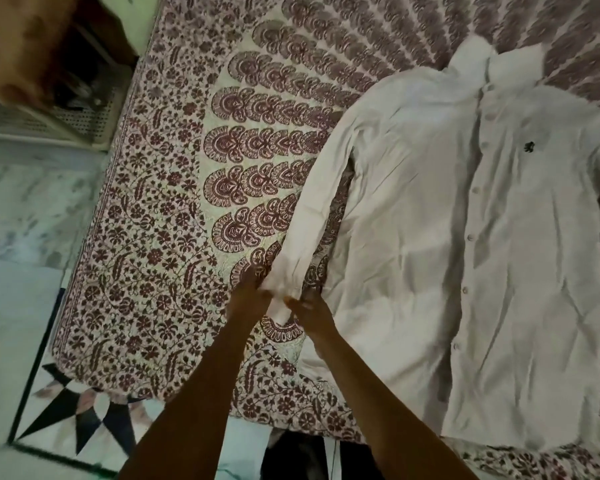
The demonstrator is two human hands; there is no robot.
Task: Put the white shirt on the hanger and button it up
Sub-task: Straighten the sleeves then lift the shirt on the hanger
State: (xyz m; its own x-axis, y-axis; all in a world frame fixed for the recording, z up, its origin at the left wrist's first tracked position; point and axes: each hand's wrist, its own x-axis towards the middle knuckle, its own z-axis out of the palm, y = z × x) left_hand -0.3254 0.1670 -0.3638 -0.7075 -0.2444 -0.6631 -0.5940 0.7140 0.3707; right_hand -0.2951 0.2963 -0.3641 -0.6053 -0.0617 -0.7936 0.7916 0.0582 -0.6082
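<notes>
A bed (174,209) covered in a maroon-and-cream patterned spread fills most of the view, with pale marble floor (18,306) and its dark star inlay along the left edge. On the bed lies the white shirt (430,237), spread flat and front-up, collar toward the far end and hem toward the person. Its placket runs down the middle with a row of buttons showing; whether they are fastened is hard to tell, though the two front panels lie closed over each other. A small dark emblem (529,146) sits on the chest.

One sleeve (312,209) stretches from the shoulder down toward the near edge of the bed. At its cuff (281,282) both hands meet: the left hand (248,296) pinches the cuff from the outer side, and the right hand (309,310) pinches it from the side nearer the shirt body. Each grip is closed on the fabric, fingers curled.

No hanger is visible anywhere in view. Judging by this, the task is at an early stage: the shirt still lies on the bed, so hanging it remains to be done, and any buttoning after that.
</notes>
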